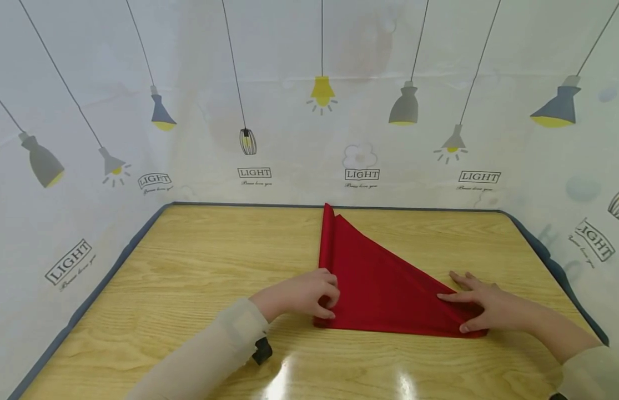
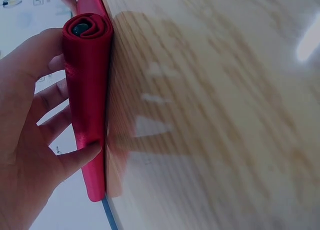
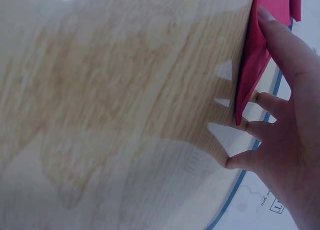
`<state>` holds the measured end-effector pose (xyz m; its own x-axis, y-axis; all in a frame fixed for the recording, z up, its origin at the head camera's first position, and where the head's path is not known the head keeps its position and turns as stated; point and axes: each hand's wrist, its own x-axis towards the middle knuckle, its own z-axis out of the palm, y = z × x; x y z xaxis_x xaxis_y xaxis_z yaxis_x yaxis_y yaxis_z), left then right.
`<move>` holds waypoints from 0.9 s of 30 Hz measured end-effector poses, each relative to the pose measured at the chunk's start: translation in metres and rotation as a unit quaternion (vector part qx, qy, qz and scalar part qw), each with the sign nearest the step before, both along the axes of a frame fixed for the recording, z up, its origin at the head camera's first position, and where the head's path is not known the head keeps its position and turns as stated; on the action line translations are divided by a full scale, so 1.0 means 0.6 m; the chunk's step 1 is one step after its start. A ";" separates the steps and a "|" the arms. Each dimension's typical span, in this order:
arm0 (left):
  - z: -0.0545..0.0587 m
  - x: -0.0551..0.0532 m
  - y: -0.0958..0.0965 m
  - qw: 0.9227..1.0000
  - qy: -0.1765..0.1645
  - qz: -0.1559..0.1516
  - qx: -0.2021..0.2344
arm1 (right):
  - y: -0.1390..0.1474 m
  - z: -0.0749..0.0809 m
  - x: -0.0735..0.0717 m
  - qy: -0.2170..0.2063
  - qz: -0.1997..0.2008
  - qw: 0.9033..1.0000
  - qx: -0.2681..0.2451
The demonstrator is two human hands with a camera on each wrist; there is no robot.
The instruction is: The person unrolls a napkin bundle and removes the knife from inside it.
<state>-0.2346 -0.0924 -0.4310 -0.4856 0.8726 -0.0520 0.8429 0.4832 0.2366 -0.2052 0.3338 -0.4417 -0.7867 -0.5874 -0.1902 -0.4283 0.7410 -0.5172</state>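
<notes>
A pale backdrop [image 1: 289, 50] printed with hanging lamps is standing beyond the roll [image 1: 326, 239], and the wooden table [image 1: 214, 255] is spreading out beneath and to both sides of it. The red cloth [image 1: 384, 278] is lying on that table, its flat part stretching to the right of the roll and tapering toward a corner well apart from it. The roll itself is forming the cloth's left side, its long axis running away from the person, its far end reaching the backdrop's blue lower border [image 1: 239, 204]. A pale sleeve [image 1: 204, 350] is coming in from the near left of the roll. The left hand [image 1: 309, 294] is the nearer one: it is grasping the roll near its close end, fingers bending over it from the left, so the flat cloth is lying on the hand's right. The right hand [image 1: 489, 305] is resting far to the right of the roll, loose and spread, thumb and one fingertip touching the cloth's corner, other fingers reaching past the slanted edge. Inside the roll's near end, a dark rounded thing [image 2: 79, 28] is showing; what it is, I cannot tell.
</notes>
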 end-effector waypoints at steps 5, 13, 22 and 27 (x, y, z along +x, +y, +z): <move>0.001 0.000 -0.006 1.000 -0.010 0.004 -0.004 | 0.001 0.001 0.001 -0.004 -0.002 1.000 -0.001; 0.000 0.000 -0.020 1.000 -0.013 0.001 0.005 | 0.001 0.002 0.001 -0.006 -0.002 1.000 0.003; 0.007 0.005 -0.031 1.000 -0.013 0.002 0.006 | 0.002 -0.001 -0.002 -0.005 -0.002 1.000 0.009; 0.008 0.007 -0.034 1.000 0.009 0.011 -0.004 | 0.000 0.001 0.000 -0.009 -0.001 1.000 0.005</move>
<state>-0.2304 -0.1126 -0.4262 -0.5052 0.8615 -0.0502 0.8366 0.5033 0.2163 -0.2052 0.3340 -0.4414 -0.7845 -0.5837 -0.2093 -0.4176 0.7469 -0.5174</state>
